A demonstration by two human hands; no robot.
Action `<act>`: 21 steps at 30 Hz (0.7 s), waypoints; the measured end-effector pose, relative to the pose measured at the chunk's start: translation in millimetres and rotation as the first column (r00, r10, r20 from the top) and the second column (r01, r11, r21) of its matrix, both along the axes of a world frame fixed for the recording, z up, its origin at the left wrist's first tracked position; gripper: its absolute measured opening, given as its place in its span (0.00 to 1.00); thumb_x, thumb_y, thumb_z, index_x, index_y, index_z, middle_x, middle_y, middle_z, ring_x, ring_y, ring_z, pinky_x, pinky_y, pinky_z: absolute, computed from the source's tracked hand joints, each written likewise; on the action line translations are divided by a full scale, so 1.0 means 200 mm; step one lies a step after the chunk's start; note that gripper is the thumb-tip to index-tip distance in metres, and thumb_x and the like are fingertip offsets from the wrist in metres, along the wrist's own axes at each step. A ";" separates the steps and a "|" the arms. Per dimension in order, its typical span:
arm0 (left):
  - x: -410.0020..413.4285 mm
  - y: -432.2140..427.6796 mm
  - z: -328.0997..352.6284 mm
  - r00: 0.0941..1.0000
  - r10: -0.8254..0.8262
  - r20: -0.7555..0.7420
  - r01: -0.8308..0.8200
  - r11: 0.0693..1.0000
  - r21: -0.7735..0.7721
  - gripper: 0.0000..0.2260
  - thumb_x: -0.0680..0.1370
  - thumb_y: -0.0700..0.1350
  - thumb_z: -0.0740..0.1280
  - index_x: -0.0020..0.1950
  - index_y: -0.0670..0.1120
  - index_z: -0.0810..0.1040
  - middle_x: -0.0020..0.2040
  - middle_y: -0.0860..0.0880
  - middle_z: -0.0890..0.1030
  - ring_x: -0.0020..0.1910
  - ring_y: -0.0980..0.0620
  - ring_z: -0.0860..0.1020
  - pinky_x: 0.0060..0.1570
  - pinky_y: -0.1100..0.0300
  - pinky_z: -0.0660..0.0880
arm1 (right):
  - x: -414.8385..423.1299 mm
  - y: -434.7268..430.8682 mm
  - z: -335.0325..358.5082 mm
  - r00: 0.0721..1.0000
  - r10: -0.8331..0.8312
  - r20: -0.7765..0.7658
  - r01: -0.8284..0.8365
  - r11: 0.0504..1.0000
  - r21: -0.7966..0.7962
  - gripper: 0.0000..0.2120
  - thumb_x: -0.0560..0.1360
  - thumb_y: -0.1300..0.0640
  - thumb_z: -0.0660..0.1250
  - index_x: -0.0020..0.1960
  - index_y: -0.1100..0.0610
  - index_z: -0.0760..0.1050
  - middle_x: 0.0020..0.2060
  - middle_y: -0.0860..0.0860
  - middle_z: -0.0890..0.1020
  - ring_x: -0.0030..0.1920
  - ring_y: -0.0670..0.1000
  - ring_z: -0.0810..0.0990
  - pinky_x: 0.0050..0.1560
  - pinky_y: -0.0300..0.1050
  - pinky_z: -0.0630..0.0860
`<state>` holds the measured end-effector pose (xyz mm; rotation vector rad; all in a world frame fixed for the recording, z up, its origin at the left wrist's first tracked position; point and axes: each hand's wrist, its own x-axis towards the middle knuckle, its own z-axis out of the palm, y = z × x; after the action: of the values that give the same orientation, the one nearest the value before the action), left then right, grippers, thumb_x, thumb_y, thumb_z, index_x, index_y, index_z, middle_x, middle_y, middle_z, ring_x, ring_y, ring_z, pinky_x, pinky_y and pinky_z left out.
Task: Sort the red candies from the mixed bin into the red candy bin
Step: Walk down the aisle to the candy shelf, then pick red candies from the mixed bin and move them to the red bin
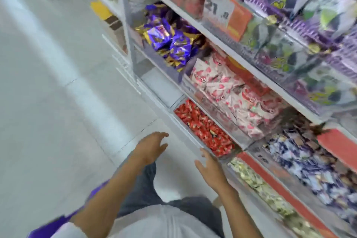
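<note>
- Right now my left hand (152, 147) hangs over the pale floor (48, 83), to the left of the shelving. Its fingers are straight and spread, so the grip is wide open and has hold of nothing.
- My right hand (210, 170) is at the near end of the red candy bin (186, 130), fingers straight and slightly apart. That grip is open and empty too. I cannot tell whether the fingertips touch the bin's clear front wall.
- The red candy bin sits on the lowest row of the shelving, just beyond my right hand, and it is packed with red candies (206, 131).
- Just right of it along the same row lies a bin of pale green-and-yellow candies (260, 183).
- Behind that one is a bin of blue-and-white candies (309, 160). I cannot tell from here which bin is the mixed one.
- One shelf up are pink-and-white candies (231, 92), with purple-and-gold candies (170, 40) to their far left.
- An orange price tag (226, 9) hangs on the shelf edge above them.
- The whole view is blurred and tilted.
</note>
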<state>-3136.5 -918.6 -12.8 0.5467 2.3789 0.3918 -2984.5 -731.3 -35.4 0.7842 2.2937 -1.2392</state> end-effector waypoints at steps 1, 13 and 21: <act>-0.11 0.03 -0.01 0.996 -0.087 0.009 0.087 0.996 -0.001 0.18 0.80 0.51 0.61 0.69 0.53 0.69 0.66 0.51 0.74 0.61 0.50 0.76 0.61 0.53 0.72 | -0.05 -0.02 -0.02 0.998 -0.052 0.022 0.052 0.998 0.017 0.26 0.79 0.51 0.63 0.75 0.53 0.60 0.69 0.53 0.70 0.68 0.52 0.69 0.65 0.45 0.66; -0.56 0.54 -0.86 0.694 -0.691 -0.201 0.717 0.689 0.109 0.20 0.76 0.53 0.68 0.67 0.51 0.73 0.64 0.50 0.76 0.64 0.48 0.71 0.64 0.56 0.66 | -0.21 -0.01 -0.81 0.865 -0.468 -0.182 0.495 0.729 0.472 0.19 0.74 0.57 0.68 0.65 0.59 0.74 0.62 0.57 0.76 0.63 0.60 0.72 0.66 0.54 0.66; -0.58 0.63 -1.41 0.357 -0.477 -0.803 0.890 0.435 0.137 0.13 0.65 0.52 0.76 0.43 0.49 0.77 0.44 0.50 0.77 0.45 0.49 0.68 0.42 0.55 0.60 | -0.21 0.03 -1.35 0.698 -0.340 -0.630 0.714 0.396 0.577 0.19 0.73 0.50 0.72 0.58 0.57 0.71 0.50 0.55 0.77 0.53 0.54 0.72 0.57 0.47 0.67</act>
<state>-3252.7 -793.2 -294.3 2.3342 2.2234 0.5294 -3025.6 -725.0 -305.5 1.9035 3.1382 -0.4740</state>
